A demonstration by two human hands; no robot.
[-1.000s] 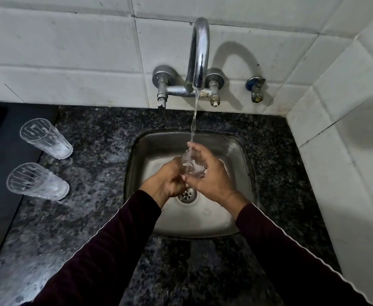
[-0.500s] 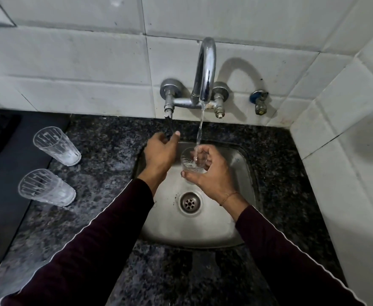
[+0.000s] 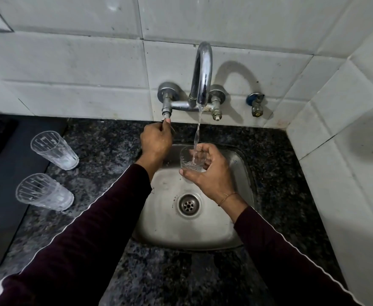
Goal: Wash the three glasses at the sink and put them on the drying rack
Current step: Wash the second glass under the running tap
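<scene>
Rinsing step. Two glasses wait on the counter. Over the sink, the right hand curls around the third glass under running water; beyond, the left hand pinches the tap handle. Likely next: shut off the water, then empty the glass.

A home kitchen corner. A small steel sink is set into a dark speckled granite counter, with a chrome wall tap running water and white wall tiles behind. Drinking glasses stand on the counter.
</scene>
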